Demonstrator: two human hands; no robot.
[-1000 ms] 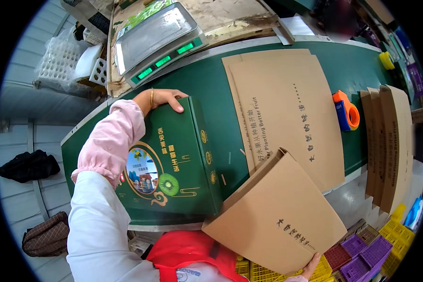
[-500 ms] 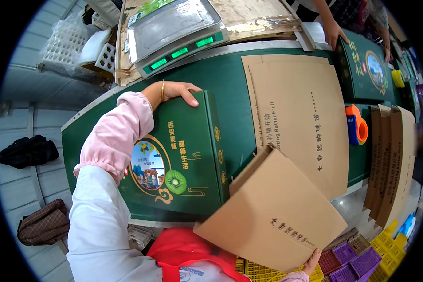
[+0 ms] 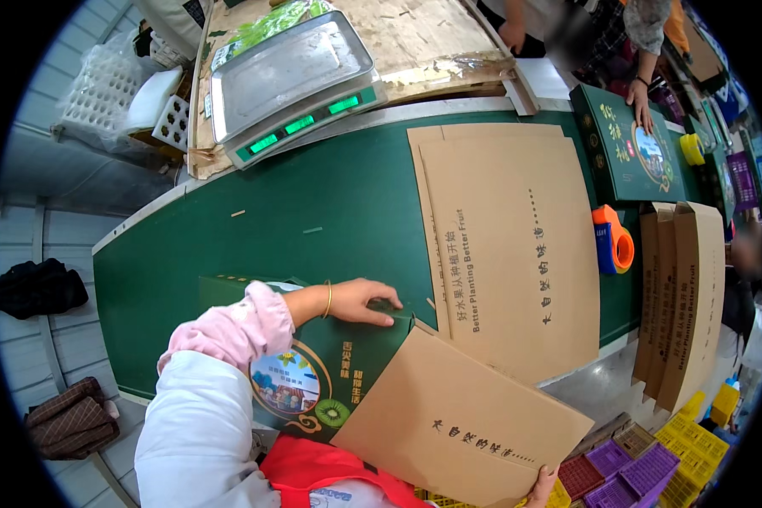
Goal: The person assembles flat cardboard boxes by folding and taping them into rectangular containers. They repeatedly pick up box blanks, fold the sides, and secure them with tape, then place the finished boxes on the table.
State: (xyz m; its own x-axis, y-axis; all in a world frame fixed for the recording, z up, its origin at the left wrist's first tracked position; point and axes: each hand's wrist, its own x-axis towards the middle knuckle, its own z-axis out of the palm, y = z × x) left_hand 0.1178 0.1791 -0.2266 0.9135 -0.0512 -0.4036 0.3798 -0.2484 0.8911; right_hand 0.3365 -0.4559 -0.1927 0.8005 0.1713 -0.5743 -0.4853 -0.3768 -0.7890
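My left hand (image 3: 354, 302), with a gold bangle at the wrist, grips the upper edge of a green gift box (image 3: 328, 383) printed with a kiwi and a round picture. The box stands tilted close to my body, partly hidden by my left arm. Its right end meets the opening of a brown cardboard sleeve (image 3: 461, 427); how far inside it reaches is hidden. My right hand (image 3: 543, 486) holds the sleeve by its lower right corner, with only some fingers showing.
Flat brown cartons (image 3: 516, 254) lie on the green table (image 3: 169, 245). Right of them sit an orange-and-blue tape dispenser (image 3: 614, 241) and standing cartons (image 3: 681, 296). A scale (image 3: 296, 85) is behind. A co-worker's hand (image 3: 640, 106) touches another green box (image 3: 622, 152). Crates (image 3: 618, 470) stand below.
The green box has come off the table toward my body and its end has met the sleeve. My left hand moved nearer with it. The co-worker's box has shifted within the view.
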